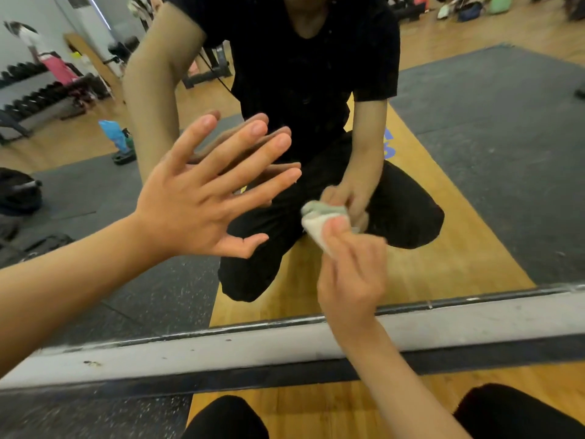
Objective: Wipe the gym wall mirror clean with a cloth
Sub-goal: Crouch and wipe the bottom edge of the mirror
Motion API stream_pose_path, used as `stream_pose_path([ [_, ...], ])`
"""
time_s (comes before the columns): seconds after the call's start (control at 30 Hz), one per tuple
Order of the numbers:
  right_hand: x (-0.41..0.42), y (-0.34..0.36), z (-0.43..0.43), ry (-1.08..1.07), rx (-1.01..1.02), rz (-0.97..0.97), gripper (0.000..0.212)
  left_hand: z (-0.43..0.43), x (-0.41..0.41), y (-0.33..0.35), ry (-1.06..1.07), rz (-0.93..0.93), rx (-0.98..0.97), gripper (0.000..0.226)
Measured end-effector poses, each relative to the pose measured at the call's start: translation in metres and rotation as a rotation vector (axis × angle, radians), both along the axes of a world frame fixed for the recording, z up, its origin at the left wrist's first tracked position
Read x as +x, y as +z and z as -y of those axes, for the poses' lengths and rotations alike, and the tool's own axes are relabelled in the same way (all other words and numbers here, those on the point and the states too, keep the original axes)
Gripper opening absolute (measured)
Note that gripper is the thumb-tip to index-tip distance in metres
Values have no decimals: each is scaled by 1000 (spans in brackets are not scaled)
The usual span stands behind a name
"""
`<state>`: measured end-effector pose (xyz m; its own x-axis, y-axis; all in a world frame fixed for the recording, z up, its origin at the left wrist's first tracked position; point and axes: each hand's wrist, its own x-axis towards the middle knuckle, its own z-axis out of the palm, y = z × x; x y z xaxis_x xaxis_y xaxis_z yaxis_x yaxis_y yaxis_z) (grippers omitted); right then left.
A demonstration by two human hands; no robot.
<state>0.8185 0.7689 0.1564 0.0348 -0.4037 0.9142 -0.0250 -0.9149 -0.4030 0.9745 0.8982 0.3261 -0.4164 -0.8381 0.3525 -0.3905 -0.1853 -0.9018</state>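
Knees: two bent knees in black trousers (226,418) at the bottom edge, over a strip of yellow wooden floor (316,403); a speckled black rubber mat (95,416) lies to their left.
Ledge: scuffed grey painted ledge (253,350) runs across the frame, just under the glass.
Mirror: large gym wall mirror (474,153) fills the upper frame, lower edge meeting the ledge.
Cloth: small bunched white and pale-green cloth (316,226), low on the glass, right of centre, touching its own reflection.
Right hand: right hand (351,270) is curled round the cloth, fingers and thumb pinching the wad and holding it against the mirror.
Left hand: left hand (202,198) is released and holds nothing, fingers straight and spread, fingertips meeting their reflections on the glass, up and left of the cloth; palm contact cannot be told.
Reflection: crouched figure in black clothing, centre; black dumbbell rack (38,90) far left; blue bottle (115,137) on the floor beside it, blurred.
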Motion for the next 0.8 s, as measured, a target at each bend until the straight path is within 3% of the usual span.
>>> stream_pose_path([
  [0.1,-12,9,22,-8,-83,-44,16,1,0,-1,-4,-3,8,90],
  [0.23,-41,39,74,-238,88,161,19,2,2,-2,-18,10,-12,89],
  [0.4,-4,8,18,-122,153,99,15,0,1,-1,-3,-3,-15,89],
  [0.53,-11,18,25,-81,40,41,15,-2,-1,-1,19,-10,-2,91],
  [0.7,-37,58,71,-240,268,318,27,0,3,-6,18,-1,-31,93],
  [0.8,1,17,0,-20,127,81,27,0,2,-4,1,-4,-29,92],
])
